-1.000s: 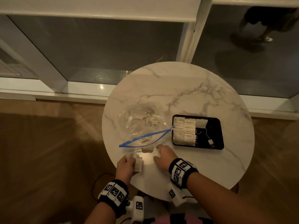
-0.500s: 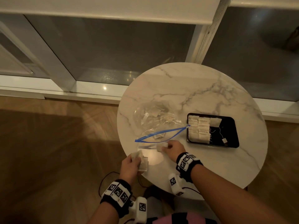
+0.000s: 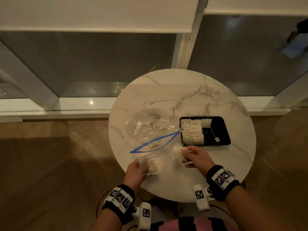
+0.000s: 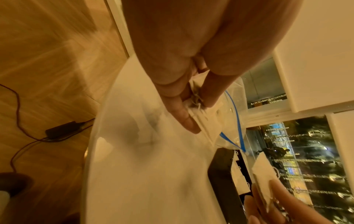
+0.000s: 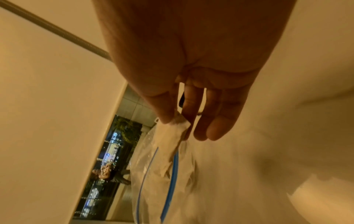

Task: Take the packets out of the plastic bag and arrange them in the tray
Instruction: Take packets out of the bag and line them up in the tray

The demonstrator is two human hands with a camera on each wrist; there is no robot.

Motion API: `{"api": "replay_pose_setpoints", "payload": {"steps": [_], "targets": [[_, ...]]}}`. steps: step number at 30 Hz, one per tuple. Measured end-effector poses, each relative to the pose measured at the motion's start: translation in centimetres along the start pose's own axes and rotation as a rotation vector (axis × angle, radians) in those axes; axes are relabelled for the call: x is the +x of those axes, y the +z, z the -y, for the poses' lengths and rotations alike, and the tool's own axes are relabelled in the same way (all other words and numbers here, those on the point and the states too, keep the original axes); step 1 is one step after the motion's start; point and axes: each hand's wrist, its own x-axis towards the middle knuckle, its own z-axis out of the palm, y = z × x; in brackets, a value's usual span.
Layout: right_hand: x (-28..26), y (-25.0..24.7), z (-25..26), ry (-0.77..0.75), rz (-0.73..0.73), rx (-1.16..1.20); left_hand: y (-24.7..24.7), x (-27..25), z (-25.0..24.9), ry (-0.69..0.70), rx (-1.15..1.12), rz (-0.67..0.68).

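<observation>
Right hand (image 3: 197,158) pinches one packet (image 3: 178,152), left hand (image 3: 135,170) seemingly several packets (image 3: 150,166)

Dim, warm indoor light.
Glare on table (image 3: 166,100) and sill; wrist views blurred, orange-tinted, strongly bent at edges.

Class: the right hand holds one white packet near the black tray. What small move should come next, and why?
Probably carry the white packet pinched in the right hand to the black rectangular tray and lay it in the bare part beside the two filled rows of packets; the left hand holds more packets waiting.
</observation>
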Motion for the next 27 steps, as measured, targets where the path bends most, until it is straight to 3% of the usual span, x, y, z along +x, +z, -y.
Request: {"api": "replay_pose_setpoints", "payload": {"steps": [7, 13, 17, 23, 27], "targets": [[0.8, -6.0, 1.4, -0.181, -0.243, 0.023, 4.7, 1.0, -1.8, 0.023, 0.042, 0.061], [5.0, -12.6, 1.3, -0.172, -0.397, -0.122, 9.0, 3.6, -2.1, -0.021, 0.150, 0.031], [7.7, -14.9, 1.9, -0.172, -0.394, -0.384, 12.8, 5.0, -2.1, -0.113, 0.294, 0.087], [12.0, -15.3, 3.0, -0.132, -0.327, -0.615, 16.1, 8.6, -0.1, -0.209, 0.414, -0.061], [14.1, -15.4, 3.5, -0.119, -0.289, -0.697, 17.5, 9.0, 0.1, -0.151, 0.435, -0.209]]}}
